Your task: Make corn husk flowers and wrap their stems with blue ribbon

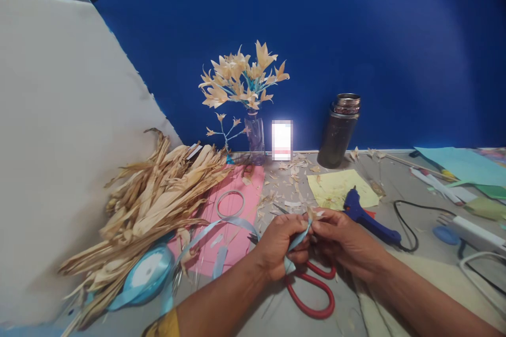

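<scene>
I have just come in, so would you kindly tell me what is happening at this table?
A person's left hand and right hand together hold what looks like a small corn-husk flower, with light blue ribbon at its base. Red-handled scissors lie beneath the hands, a blue glue gun rests beyond the right hand, and similar flowers stand in a clear bottle behind.

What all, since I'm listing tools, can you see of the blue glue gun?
The glue gun has a dark blue, plastic-looking body and a narrow nozzle pointing towards the wall. It lies on the table, front end over the yellow paper, handle angled to the lower right. A black cord loops from the handle's end. The right hand is near, not holding it.
</scene>
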The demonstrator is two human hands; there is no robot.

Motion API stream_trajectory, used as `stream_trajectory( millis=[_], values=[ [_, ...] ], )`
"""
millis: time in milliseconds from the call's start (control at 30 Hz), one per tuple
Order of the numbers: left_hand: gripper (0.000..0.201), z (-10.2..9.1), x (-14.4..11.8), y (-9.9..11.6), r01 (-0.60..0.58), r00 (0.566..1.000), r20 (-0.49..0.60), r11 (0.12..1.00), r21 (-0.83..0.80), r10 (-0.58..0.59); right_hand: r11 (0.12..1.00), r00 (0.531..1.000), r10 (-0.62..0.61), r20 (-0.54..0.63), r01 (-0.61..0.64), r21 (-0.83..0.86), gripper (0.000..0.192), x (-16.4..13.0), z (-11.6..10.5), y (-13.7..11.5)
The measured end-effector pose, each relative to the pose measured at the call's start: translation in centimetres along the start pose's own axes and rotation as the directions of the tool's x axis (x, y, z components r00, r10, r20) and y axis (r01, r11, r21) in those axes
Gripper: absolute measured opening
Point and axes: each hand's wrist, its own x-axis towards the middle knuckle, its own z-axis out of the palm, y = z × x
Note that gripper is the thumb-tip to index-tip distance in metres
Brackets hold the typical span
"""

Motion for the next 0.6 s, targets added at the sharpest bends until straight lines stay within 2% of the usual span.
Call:
stream_trajectory(
  millis=[67, 200, 333, 467, 533, 600],
  values=[
    [0.032, 0.05, -0.09, -0.13, -0.033, 0.999, -0.024, 0.999, 0.03, 0.034, 0.999, 0.999, -0.023, -0.025, 0.023, 0.028, 0.034, -0.03, 0.22, -0.09],
    [0.041, 0.13, -0.17, -0.48, -0.195, 0.967, -0.13, 0.964, 0.18, 0.22, 0.99, 0.995, -0.074, -0.074, 0.082, 0.113, 0.033, -0.09, 0.71, -0.16],
    [0.039, 0.06, -0.19, -0.5, -0.225, 0.939, -0.181, 0.92, 0.321, 0.293, 0.989, 0.982, -0.105, -0.155, 0.12, 0.091, 0.034, -0.07, 0.95, 0.15],
    [0.027, -0.08, -0.28, -0.25, -0.287, 0.889, -0.156, 0.791, 0.541, 0.43, 0.991, 0.967, -0.116, -0.226, 0.128, 0.042, 0.035, 0.02, 0.93, 0.47],
    [0.025, -0.18, -0.28, -0.23, -0.29, 0.883, -0.148, 0.767, 0.573, 0.445, 0.991, 0.971, -0.116, -0.211, 0.129, 0.045, 0.034, 0.04, 0.82, 0.5],
    [0.027, -0.32, -0.2, -0.34, -0.272, 0.898, -0.163, 0.808, 0.522, 0.408, 0.993, 0.984, -0.095, -0.154, 0.104, 0.052, 0.032, 0.05, 0.64, 0.48]
  ],
)
